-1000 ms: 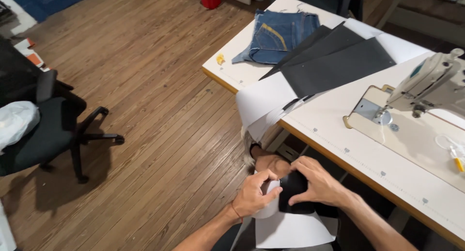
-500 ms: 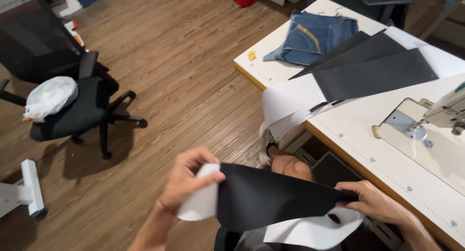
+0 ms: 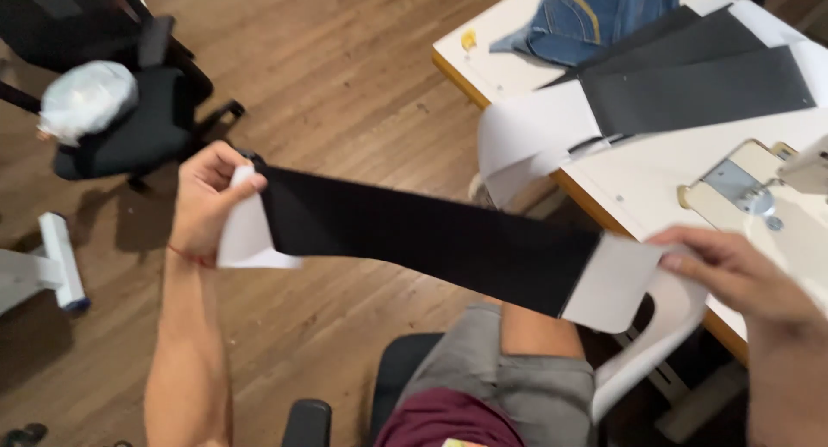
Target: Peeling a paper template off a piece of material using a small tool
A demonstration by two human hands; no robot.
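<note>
Nearest to the camera are the person's lap in grey shorts (image 3: 500,387) and the edge of a black seat (image 3: 392,378) under it. Just above the lap, a long black strip of fabric (image 3: 431,236) is stretched in the air between both hands, slanting down from left to right. The left hand (image 3: 205,201) pinches the left end of the strip together with a white paper piece (image 3: 246,236) that hangs from it. The right hand (image 3: 733,270) is closed on the other end, where a second white paper sheet (image 3: 617,283) covers the strip and curls down. Beyond the right hand stands the white work table (image 3: 638,184) with a cream sewing machine (image 3: 759,197). Farther on the table lie flat dark grey fabric panels (image 3: 699,89), a white sheet (image 3: 535,132) hanging over the edge, and folded blue jeans (image 3: 595,15). To the far left, on the wooden floor (image 3: 345,76), a black office chair (image 3: 129,128) carries a white bundle (image 3: 86,97).
</note>
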